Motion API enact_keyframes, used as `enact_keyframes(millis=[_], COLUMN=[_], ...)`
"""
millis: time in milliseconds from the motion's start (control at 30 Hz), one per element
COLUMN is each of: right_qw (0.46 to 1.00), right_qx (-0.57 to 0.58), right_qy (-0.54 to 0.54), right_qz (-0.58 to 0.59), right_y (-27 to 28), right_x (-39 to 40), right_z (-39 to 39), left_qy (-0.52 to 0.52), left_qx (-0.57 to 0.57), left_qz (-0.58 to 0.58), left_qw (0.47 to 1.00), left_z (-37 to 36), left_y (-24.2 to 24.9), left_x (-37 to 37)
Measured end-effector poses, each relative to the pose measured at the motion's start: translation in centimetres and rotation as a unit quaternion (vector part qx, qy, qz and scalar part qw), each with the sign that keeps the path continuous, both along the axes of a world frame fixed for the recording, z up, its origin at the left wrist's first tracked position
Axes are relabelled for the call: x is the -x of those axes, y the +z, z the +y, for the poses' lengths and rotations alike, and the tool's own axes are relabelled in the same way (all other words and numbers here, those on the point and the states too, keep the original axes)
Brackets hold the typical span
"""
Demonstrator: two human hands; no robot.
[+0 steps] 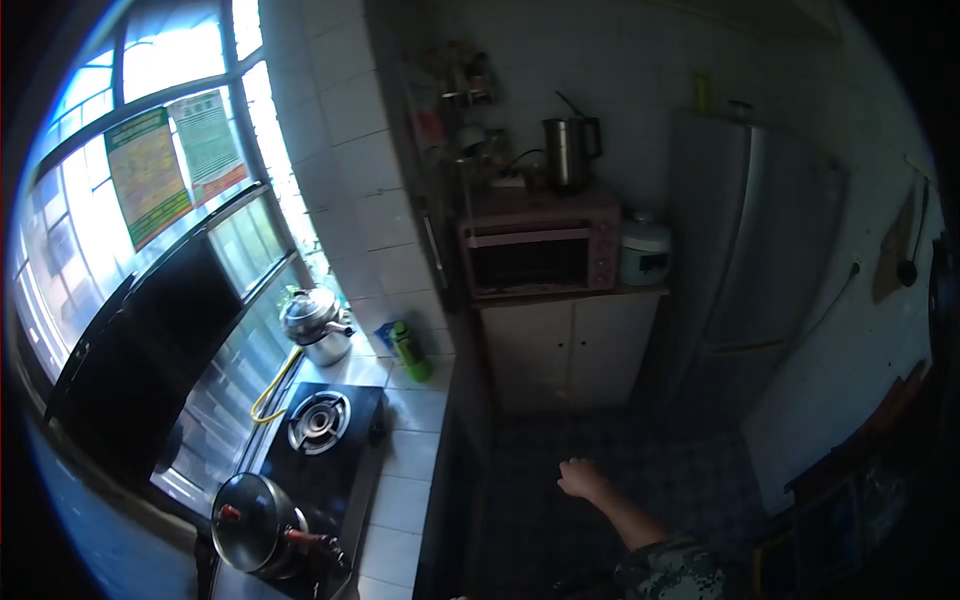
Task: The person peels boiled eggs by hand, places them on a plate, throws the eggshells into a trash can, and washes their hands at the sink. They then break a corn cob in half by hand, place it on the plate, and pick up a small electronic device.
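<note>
My right hand (578,478) reaches out over the dark tiled floor, the arm coming from a camouflage sleeve (672,572) at the bottom. Its fingers are curled in, and I see nothing held in them. It touches nothing, held out to the right of the counter. My left hand is not in view. On the counter, a black two-burner gas stove (345,480) has a lidded pan (248,520) with a reddish handle on its near burner. The far burner (320,422) is bare.
Behind the stove stand a pressure cooker (318,325) and a green bottle (408,350). A pink oven (540,255) with a kettle (570,152) on top and a rice cooker (645,250) sit on a white cabinet (565,350). A fridge (735,240) stands right.
</note>
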State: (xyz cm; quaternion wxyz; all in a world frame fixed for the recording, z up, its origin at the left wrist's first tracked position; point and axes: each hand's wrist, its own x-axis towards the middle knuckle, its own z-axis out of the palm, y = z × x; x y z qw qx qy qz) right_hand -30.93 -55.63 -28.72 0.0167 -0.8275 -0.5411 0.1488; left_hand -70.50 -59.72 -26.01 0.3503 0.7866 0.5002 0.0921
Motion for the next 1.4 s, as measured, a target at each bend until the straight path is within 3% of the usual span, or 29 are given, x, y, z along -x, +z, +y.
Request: enact_keyframes(millis=[33, 67, 100, 133, 167, 233, 267, 333, 433, 467, 500, 533, 567, 600, 633, 700, 767, 800, 833, 867, 933, 1000, 1133, 1200, 1367, 1400], right_qw=[1.0, 0.998, 0.995, 0.994, 0.994, 0.984, 0.984, 0.942, 0.92, 0.914, 0.908, 0.896, 0.883, 0.872, 0.859, 0.866, 0.874, 0.888, 0.9, 0.901, 0.908, 0.922, 0.946, 0.956, 0.959, 0.956], right_qx=[0.004, 0.03, 0.051, -0.012, -0.011, -0.078, -0.076, -0.227, -0.32, -0.347, -0.374, -0.409, -0.443, -0.471, -0.498, -0.493, -0.482, -0.457, -0.432, -0.431, -0.398, -0.368, -0.29, -0.248, -0.148, -0.172], right_qy=[-0.015, -0.04, -0.063, -0.084, -0.09, -0.124, -0.128, -0.181, -0.157, -0.141, -0.125, -0.114, -0.102, -0.082, -0.062, -0.06, -0.054, -0.044, -0.034, -0.034, 0.038, 0.06, 0.121, 0.131, 0.182, 0.207], right_qz=[0.002, 0.032, 0.056, 0.066, 0.059, 0.104, 0.102, 0.169, 0.165, 0.155, 0.144, 0.129, 0.114, 0.107, 0.1, 0.064, 0.026, -0.009, -0.04, -0.038, -0.124, -0.109, -0.081, -0.087, -0.159, -0.113], right_y=[0.4, 1.3, 2.3, 1.6, 2.4, 4.5, 4.9, 5.7, 9.2, 10.8, 12.5, 14.3, 16.0, 17.6, 19.4, 23.3, 26.5, 27.7, 28.8, 29.7, 29.8, 30.0, 29.9, 29.8, 31.9, 31.6], right_x=[-2.9, -6.1, -9.4, -12.3, -14.8, -18.3, -19.9, -22.9, -26.9, -28.5, -30.1, -31.8, -33.6, -35.8, -37.9, -41.3, -45.0, -46.6, -48.1, -49.9, -53.1, -56.3, -60.6, -61.1, -62.2, -62.9], right_z=[-1.1, -1.6, -1.8, -2.5, -2.7, -3.3, -2.9, -1.5, 2.1, 3.7, 5.5, 7.3, 9.2, 11.2, 13.3, 17.1, 20.4, 22.3, 24.1, 26.0, 29.5, 33.6, 40.6, 42.1, 41.3, 40.8], left_qy=[0.045, 0.035, -0.024, -0.08, -0.085, -0.254, -0.257, -0.313, -0.353, -0.291, -0.315, -0.225, -0.121, -0.126, -0.174, -0.262, -0.332, -0.164, -0.314, -0.438, -0.448, -0.44, -0.406, -0.389, -0.272, -0.232], left_qx=[0.085, 0.087, -0.006, -0.099, -0.097, -0.21, -0.208, -0.13, -0.194, -0.087, -0.205, 0.027, 0.257, 0.257, 0.171, -0.007, -0.183, 0.14, -0.029, -0.194, -0.232, -0.251, -0.218, -0.116, -0.165, -0.173], left_qz=[-0.026, -0.026, -0.07, -0.117, -0.125, -0.092, -0.094, -0.157, -0.083, -0.159, -0.122, -0.186, -0.236, -0.239, -0.193, -0.104, -0.019, -0.23, -0.064, 0.108, 0.044, -0.081, -0.153, -0.182, -0.266, -0.273], left_qw=[0.995, 0.995, 0.997, 0.985, 0.984, 0.94, 0.939, 0.928, 0.912, 0.939, 0.919, 0.956, 0.929, 0.928, 0.95, 0.959, 0.925, 0.949, 0.947, 0.871, 0.862, 0.859, 0.874, 0.895, 0.91, 0.918], left_z=[1.9, 2.7, 3.9, 5.1, 6.2, 7.9, 8.7, 10.6, 13.0, 14.7, 15.8, 17.4, 19.3, 21.4, 23.6, 27.8, 31.3, 34.1, 35.8, 37.3, 38.9, 39.4, 38.9, 38.6, 39.5, 39.7], left_y=[-0.4, -0.3, 1.2, 2.7, 4.0, 5.7, 5.4, 4.8, 5.8, 2.3, 3.2, 0.9, -1.4, -1.5, -1.2, -0.5, -0.6, -3.4, -0.9, 3.1, 7.7, 11.9, 16.1, 17.6, 21.4, 22.4], left_x=[-3.6, -6.4, -10.4, -14.2, -17.3, -21.8, -23.6, -27.0, -30.4, -30.6, -31.6, -32.7, -33.7, -35.0, -36.1, -39.1, -42.6, -44.7, -47.5, -51.0, -55.6, -59.3, -63.7, -65.6, -71.5, -72.6])
